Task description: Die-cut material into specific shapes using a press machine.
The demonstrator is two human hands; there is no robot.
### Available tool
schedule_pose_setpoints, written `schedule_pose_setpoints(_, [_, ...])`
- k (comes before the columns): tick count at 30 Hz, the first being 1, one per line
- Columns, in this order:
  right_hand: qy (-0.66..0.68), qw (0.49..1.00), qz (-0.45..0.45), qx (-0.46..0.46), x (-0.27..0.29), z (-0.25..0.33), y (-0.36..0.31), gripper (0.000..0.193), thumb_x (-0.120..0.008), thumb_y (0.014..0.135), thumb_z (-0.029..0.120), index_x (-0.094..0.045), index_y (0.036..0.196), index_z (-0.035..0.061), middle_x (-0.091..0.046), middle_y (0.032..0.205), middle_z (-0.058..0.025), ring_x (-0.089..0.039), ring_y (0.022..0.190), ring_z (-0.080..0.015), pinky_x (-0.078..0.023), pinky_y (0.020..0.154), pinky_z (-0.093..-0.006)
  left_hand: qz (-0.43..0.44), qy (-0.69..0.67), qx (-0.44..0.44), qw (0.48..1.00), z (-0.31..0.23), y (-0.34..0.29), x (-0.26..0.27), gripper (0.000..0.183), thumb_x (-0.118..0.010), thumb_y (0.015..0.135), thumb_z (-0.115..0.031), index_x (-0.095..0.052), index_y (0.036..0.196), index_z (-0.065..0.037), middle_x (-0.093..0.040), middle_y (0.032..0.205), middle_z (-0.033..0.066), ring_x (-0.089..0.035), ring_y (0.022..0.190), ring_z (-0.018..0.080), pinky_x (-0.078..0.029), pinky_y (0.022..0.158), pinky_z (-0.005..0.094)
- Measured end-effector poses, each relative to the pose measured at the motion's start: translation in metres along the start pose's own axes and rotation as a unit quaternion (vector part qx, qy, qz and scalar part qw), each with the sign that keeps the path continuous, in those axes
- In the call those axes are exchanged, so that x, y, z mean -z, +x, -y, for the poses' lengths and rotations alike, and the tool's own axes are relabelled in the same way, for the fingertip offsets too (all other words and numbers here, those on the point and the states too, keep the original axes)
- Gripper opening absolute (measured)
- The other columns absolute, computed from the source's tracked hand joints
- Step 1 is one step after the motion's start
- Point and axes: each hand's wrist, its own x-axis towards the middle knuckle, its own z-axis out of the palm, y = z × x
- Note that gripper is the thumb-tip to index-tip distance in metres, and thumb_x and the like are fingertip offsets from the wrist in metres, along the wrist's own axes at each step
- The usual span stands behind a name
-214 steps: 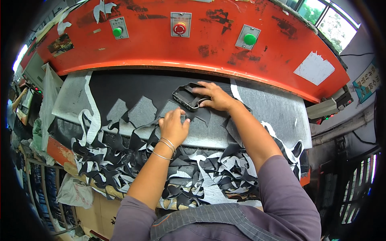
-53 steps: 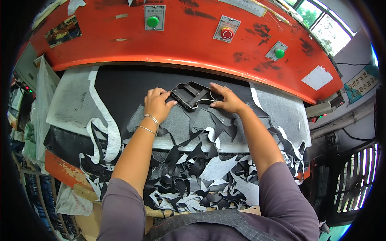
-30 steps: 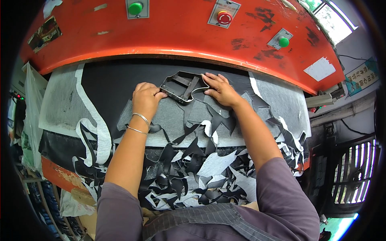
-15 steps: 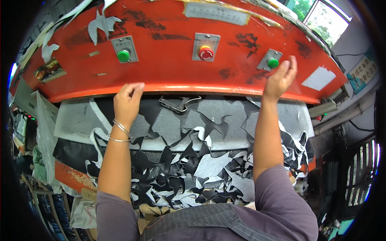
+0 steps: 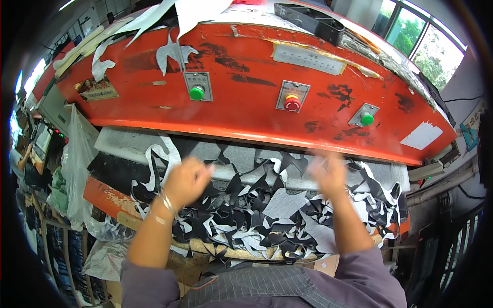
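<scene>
Left hand (image 5: pixel 189 179) and right hand (image 5: pixel 328 172) lowered from the red panel (image 5: pixel 246 114)

The metal frame has gone from view beneath the panel's edge, so its place cannot be told; the right hand is no longer beside the right green button (image 5: pixel 366 119). Left to right: one grey bench (image 5: pixel 126 144); left hand, fingers seemingly curled but too blurred to tell; left green button (image 5: pixel 196 93); black and white scraps (image 5: pixel 284 204), too tangled to count; one red button (image 5: pixel 292 103); right hand, spread unclear; right green button, making two. Neither hand shows anything held.

Left hand (image 5: pixel 187 179), right hand (image 5: pixel 329 174) blurred; black, white scraps (image 5: pixel 285 204) heaped between forearms (image 5: pixel 154 233); red machine (image 5: pixel 241 108) beyond.
</scene>
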Motion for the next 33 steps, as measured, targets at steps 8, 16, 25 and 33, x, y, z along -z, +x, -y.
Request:
schedule_pose_setpoints(8, [-0.113,0.928,0.345,0.087,-0.093,0.102,-0.155,0.051,-0.079,0.066,0.029,-0.06,0.105,0.0019,-0.062,0.094,-0.0122,-0.061,0.091,-0.0283,-0.052,0.075,-0.0379,0.071,0.099,0.065,0.99,-0.005,-0.162,-0.039,0.025,-0.066,0.082,-0.03,-0.068,0.065,-0.012,-0.061,0.066,0.0048,-0.06,0.064,0.0268,-0.048,0.057,0.038])
schedule_pose_setpoints(16, [-0.157,0.935,0.318,0.023,-0.104,0.108,-0.141,0.04,-0.079,0.064,0.026,-0.062,0.095,0.0058,-0.061,0.09,-0.0089,-0.062,0.088,-0.0268,-0.053,0.069,-0.0377,0.056,0.094,0.046,0.993,0.006,-0.15,-0.034,0.027,-0.068,0.078,-0.032,-0.066,0.059,-0.012,-0.058,0.06,0.0046,-0.058,0.059,0.0266,-0.046,0.05,0.0386])
schedule_pose_setpoints(25, [-0.086,0.959,0.261,0.07,-0.095,0.042,0.07,0.058,-0.073,0.074,0.046,-0.061,0.115,0.0072,-0.061,0.115,-0.0166,-0.055,0.109,-0.0356,-0.047,0.089,-0.0444,0.2,-0.149,0.05,0.967,0.059,-0.014,0.027,0.023,-0.064,0.087,-0.026,-0.072,0.093,-0.006,-0.07,0.089,0.013,-0.068,0.081,0.0278,-0.053,0.072,0.0355])
schedule_pose_setpoints(33, [-0.268,0.912,0.301,-0.078,-0.171,-0.015,0.175,0.07,-0.077,0.065,0.044,-0.051,0.125,0.0183,-0.035,0.144,-0.0186,-0.031,0.135,-0.0386,-0.036,0.095,-0.0624,0.138,0.015,-0.002,0.99,0.165,0.109,-0.093,0.053,-0.059,0.089,-0.033,-0.05,0.133,-0.005,-0.04,0.145,0.0168,-0.032,0.137,0.032,-0.027,0.112,0.0404])
